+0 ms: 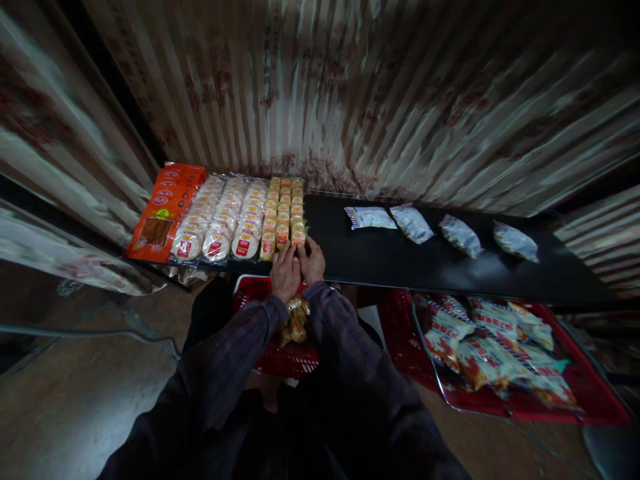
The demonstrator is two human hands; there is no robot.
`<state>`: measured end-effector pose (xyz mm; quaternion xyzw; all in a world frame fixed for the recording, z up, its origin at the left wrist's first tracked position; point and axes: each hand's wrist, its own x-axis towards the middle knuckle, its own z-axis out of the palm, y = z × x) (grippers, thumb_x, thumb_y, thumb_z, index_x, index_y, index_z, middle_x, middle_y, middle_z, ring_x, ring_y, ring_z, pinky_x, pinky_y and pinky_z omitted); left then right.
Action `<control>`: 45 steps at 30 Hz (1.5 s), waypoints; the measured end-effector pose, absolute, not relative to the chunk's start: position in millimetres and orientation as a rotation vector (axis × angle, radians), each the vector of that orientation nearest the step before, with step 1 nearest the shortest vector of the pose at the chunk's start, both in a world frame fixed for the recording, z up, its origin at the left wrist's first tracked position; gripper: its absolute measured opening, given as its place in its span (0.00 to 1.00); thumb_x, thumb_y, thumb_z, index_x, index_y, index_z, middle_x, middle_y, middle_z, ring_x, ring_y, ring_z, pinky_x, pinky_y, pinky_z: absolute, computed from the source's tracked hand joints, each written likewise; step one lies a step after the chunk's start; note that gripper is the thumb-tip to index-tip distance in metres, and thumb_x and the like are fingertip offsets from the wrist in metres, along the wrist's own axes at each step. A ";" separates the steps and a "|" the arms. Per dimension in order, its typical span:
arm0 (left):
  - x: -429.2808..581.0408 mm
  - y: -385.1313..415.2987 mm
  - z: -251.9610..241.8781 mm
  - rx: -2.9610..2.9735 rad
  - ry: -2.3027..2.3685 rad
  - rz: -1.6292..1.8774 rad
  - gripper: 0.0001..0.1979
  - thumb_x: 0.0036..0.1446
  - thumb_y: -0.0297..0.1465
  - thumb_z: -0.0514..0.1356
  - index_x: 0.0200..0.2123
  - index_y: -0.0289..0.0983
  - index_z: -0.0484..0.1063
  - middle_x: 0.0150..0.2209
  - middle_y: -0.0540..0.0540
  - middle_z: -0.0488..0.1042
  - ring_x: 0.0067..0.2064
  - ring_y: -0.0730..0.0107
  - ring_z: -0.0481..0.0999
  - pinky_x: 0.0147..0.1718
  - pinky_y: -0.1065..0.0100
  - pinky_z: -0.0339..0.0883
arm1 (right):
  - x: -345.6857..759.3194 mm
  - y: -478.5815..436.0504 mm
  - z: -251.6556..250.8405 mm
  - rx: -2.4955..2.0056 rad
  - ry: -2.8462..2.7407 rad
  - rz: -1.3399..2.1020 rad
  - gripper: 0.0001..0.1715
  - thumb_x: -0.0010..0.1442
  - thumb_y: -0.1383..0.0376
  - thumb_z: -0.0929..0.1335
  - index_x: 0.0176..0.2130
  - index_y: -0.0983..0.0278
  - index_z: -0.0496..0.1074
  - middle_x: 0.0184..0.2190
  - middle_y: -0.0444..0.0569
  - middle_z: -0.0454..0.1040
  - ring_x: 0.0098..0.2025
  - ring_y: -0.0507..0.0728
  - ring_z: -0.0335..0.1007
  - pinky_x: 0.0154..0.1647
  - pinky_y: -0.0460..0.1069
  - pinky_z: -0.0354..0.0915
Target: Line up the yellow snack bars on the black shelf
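On the black shelf (330, 247), three rows of small yellow packages (283, 210) run from back to front. At the front end of these rows, my left hand (286, 272) and my right hand (312, 262) are side by side. The fingers of both are bent against the front yellow packages, the right hand at the rightmost row (299, 233). Beneath my wrists, a red basket (245, 283) holds several golden packages (296, 323). Left of the yellow rows are rows of round white packages (245, 245) and a flat orange packet (159, 213).
Spaced along the right part of the shelf lie several white-and-blue bags (411, 223). Below, at the right, a red basket (607, 400) with a wire handle is filled with printed bags (495, 357). Pleated curtains (300, 93) hang behind. A cable (125, 333) crosses at the left.
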<state>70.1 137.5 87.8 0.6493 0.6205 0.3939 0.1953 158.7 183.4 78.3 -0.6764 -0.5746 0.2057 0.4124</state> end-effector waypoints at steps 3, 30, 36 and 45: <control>68.8 137.3 82.2 1.878 1.726 1.101 0.23 0.62 0.27 0.47 0.58 0.31 0.67 0.64 0.39 0.63 0.65 0.62 0.61 0.64 0.57 0.53 | 158.2 184.2 76.9 -1.694 -1.439 0.504 0.26 0.61 0.57 0.63 0.54 0.67 0.70 0.49 0.57 0.74 0.50 0.60 0.69 0.54 0.55 0.64; 68.4 141.1 65.0 1.944 1.713 1.117 0.23 0.62 0.27 0.48 0.59 0.32 0.65 0.62 0.34 0.64 0.63 0.58 0.63 0.61 0.56 0.58 | 158.3 181.5 72.1 -1.642 -1.488 0.439 0.24 0.63 0.57 0.62 0.54 0.63 0.69 0.49 0.54 0.73 0.50 0.58 0.68 0.55 0.55 0.64; 65.9 138.7 64.5 1.887 1.689 1.140 0.26 0.59 0.23 0.48 0.61 0.32 0.61 0.64 0.35 0.60 0.65 0.57 0.59 0.64 0.53 0.55 | 161.9 180.2 65.1 -1.602 -1.476 0.451 0.25 0.61 0.57 0.63 0.55 0.64 0.67 0.50 0.56 0.72 0.50 0.58 0.69 0.55 0.56 0.65; 63.1 125.8 65.2 1.936 1.667 1.124 0.29 0.53 0.19 0.52 0.59 0.33 0.62 0.64 0.34 0.57 0.66 0.55 0.57 0.65 0.52 0.53 | 160.6 170.6 64.5 -1.634 -1.434 0.502 0.28 0.59 0.62 0.64 0.57 0.71 0.64 0.53 0.62 0.70 0.51 0.59 0.70 0.56 0.55 0.65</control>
